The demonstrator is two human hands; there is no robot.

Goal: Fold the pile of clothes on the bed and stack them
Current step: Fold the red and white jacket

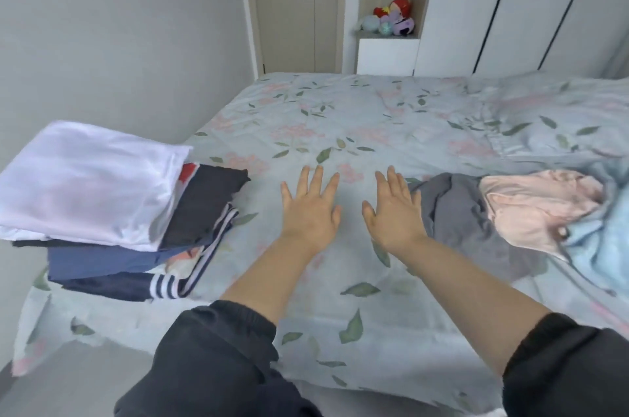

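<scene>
Hovering empty, spread: left hand (311, 209), right hand (394, 212); grey garment (452, 209) seemingly touching right.

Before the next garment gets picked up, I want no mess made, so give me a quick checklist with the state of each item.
1. Both hands free: ok. The left hand and right hand are open, flat, holding nothing.
2. Folding space on the bed: ok, bare sheet around the hands.
3. Clothes left to fold: ok. A gray garment, a pink one and a light blue one lie crumpled to the right.
4. Nearest piece within reach: ok, the gray garment lies right beside the right hand.
5. Stack steady: cannot tell; it sits at the bed's left edge, layers uneven.
6. White top piece folded: ok.
</scene>
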